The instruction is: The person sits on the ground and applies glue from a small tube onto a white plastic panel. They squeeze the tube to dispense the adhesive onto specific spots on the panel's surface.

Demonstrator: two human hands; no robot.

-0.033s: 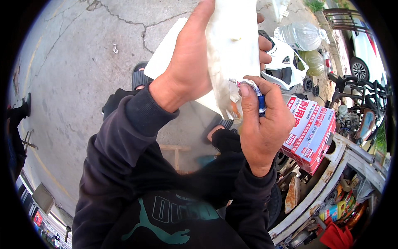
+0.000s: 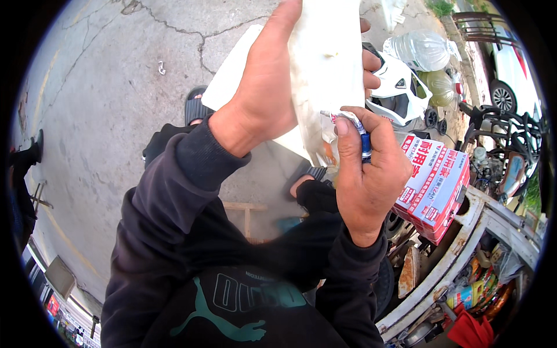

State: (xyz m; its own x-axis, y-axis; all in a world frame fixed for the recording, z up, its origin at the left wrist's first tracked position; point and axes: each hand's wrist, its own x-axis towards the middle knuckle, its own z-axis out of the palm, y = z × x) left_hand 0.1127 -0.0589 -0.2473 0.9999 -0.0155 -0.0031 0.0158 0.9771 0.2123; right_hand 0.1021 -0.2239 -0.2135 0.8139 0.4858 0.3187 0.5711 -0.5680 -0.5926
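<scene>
My left hand [image 2: 264, 87] is wrapped around a white plastic panel [image 2: 328, 58], its thumb along the near side and its fingertips showing past the right edge. The panel looks stained and uneven along its left and lower edges. Close to its lower end, my right hand [image 2: 371, 174] pinches a small crumpled squeeze tube [image 2: 365, 143], white with a blue part, between thumb and forefinger. The tube's white end lies against or just over the panel; I cannot tell which. Another white flat piece [image 2: 232, 69] extends behind my left hand and wrist.
Right of my hands are a red and white carton [image 2: 432, 180], a white ride-on toy car [image 2: 400, 93] and large plastic bottles [image 2: 420, 49]. A rusty white metal frame [image 2: 464, 232] surrounds bags and tools at lower right. A parked white car [image 2: 513, 75] stands farther right. Another person's leg [image 2: 26, 180] shows far left.
</scene>
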